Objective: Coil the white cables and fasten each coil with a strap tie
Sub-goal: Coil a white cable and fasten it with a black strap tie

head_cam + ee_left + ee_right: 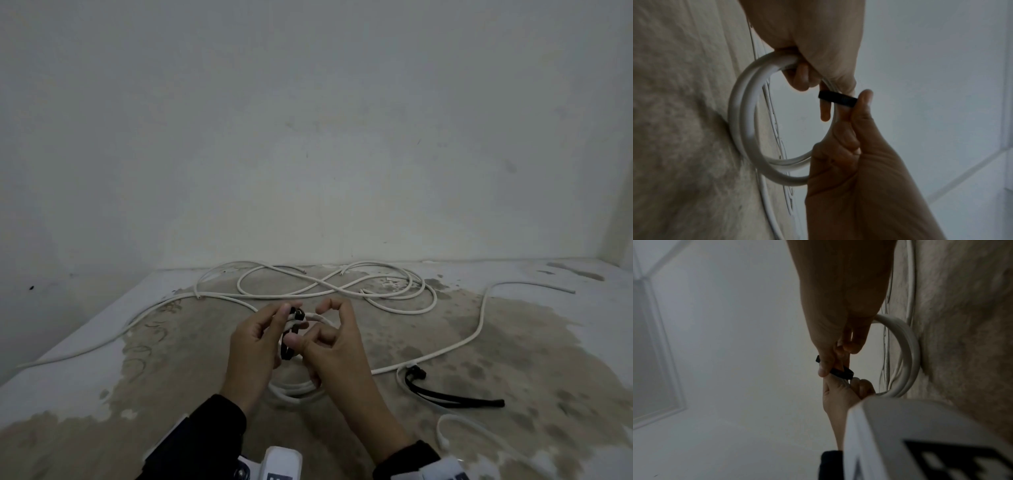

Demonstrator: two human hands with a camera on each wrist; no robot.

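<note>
- Coil [297,389] held up just below frame centre in the head view. Two or three turns of smooth round white cable, glossy plastic jacket, stiff enough to keep a ring shape.
- Left hand [255,346] fingers curled, pinching the black strap tie [291,337] against the top of the coil. Right hand [334,346] thumb and forefinger narrow, nipping the strap's free end, with other fingers hooked through the ring.
- Strap is flat, matte, ribbed-looking and flexible — partly wrapped, not yet cinched by my read.
- Risk: the springy turns fan apart if either pinch slackens — the coil would then need rewinding.
- Risk: the strap tail slips from the fingertips, as the grip area is tiny.
- Risk: the strap catches only one turn, since the turns sit side by side in the left wrist view, not stacked.
- Loose cables [335,284] sprawl across mid frame, unwound. Whether one still joins the coil, cannot tell.
- Floor [171,359] is rough, blotchy bare concrete with pale edges. Spare strap [448,394] lies lower right on a cable.
</note>
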